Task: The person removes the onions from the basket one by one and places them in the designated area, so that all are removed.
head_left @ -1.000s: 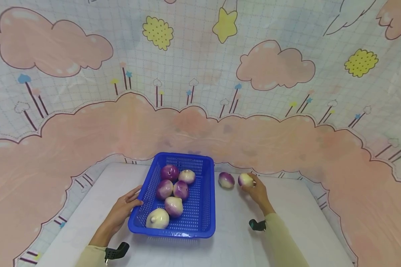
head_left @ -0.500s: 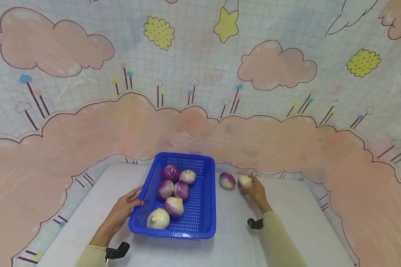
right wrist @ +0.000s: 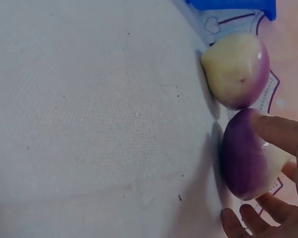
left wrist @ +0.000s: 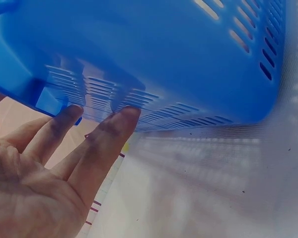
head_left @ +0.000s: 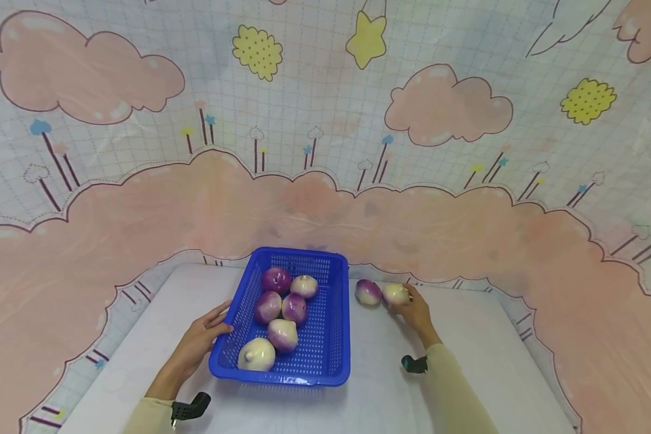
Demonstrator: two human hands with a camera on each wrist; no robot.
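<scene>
My right hand (head_left: 415,312) holds a purple-and-white onion (head_left: 395,295) on the table at the back right. In the right wrist view the thumb lies on top of this onion (right wrist: 246,153), with fingers around its far side. It touches a second onion (right wrist: 237,72) beside it, which stands to its left in the head view. My left hand (head_left: 198,339) rests at the left side of a blue plastic basket (head_left: 325,337), thumb at the rim. Its fairly straight fingers (left wrist: 121,124) touch the slotted outer wall. Several glossy onions (head_left: 283,336) sit in the basket's left half.
A white-covered table (head_left: 380,386) bears the basket and the two loose onions. Behind it hangs a cloth backdrop (head_left: 412,229) printed with clouds and stars, its lower edge meeting the table's far side. The basket's right half shows bare slotted floor.
My right hand has slid its onion slightly left, up against the other loose onion. The left hand and the basket have stayed put.
</scene>
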